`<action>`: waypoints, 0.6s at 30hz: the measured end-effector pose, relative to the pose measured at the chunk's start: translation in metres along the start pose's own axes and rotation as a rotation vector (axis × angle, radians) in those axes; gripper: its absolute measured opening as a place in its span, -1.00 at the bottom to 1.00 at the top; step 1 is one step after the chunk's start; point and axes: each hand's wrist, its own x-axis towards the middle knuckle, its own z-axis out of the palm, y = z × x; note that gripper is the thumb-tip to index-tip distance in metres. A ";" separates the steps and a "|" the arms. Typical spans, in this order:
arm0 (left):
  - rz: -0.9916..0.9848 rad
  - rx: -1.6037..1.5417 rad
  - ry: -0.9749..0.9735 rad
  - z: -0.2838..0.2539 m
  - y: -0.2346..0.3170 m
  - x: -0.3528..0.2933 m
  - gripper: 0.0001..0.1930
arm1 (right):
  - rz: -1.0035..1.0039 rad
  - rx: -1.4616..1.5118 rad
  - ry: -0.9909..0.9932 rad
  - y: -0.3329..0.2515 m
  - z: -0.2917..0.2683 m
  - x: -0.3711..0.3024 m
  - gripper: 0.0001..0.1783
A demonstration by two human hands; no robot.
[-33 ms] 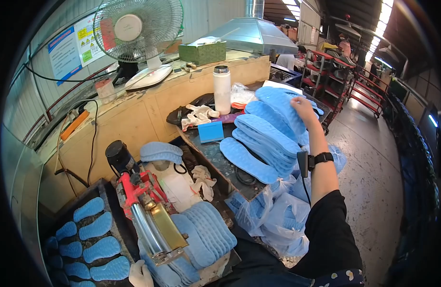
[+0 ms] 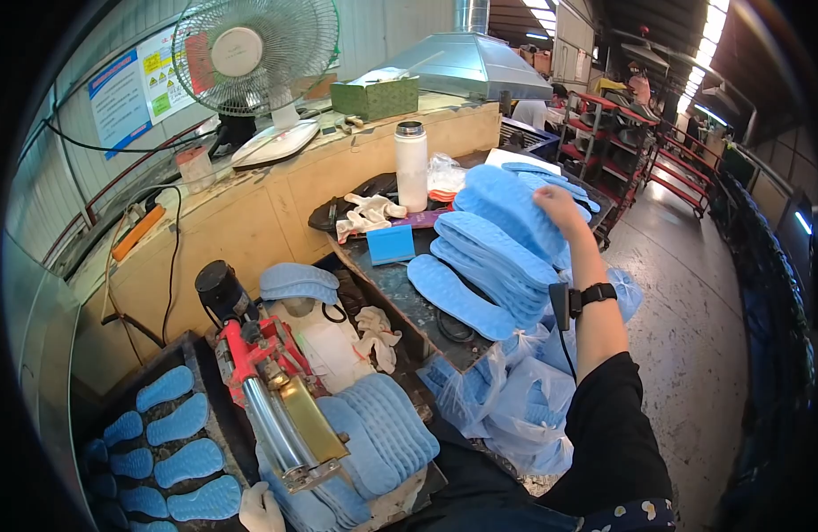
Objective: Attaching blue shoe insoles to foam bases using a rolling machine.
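From the centre, a white bottle is standing at 12 o'clock; a roller machine at 7 is partly covering insoles beneath. At 2, the right hand is pinching blue insoles, now sitting further left and uncovering back insoles. Blur is hiding their count. The gloved left hand, at 7, is being cut off; I cannot tell its grip.

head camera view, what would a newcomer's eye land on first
Probably the bright blue insoles heaped on the dark table right of centre, some gripped by the bare right hand. Next, the red-framed roller machine at lower left, then the wire-caged fan at upper left.
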 end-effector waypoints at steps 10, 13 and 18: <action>-0.019 -0.016 -0.017 0.001 0.003 0.001 -0.80 | 0.076 -0.489 -0.236 0.012 0.019 -0.009 -0.24; -0.018 0.000 -0.013 0.000 0.000 -0.001 -0.80 | 0.109 -0.512 -0.288 0.003 0.017 -0.010 -0.13; -0.060 -0.014 -0.033 0.000 0.000 -0.001 -0.79 | 0.231 -0.431 -0.255 0.006 0.021 -0.012 -0.11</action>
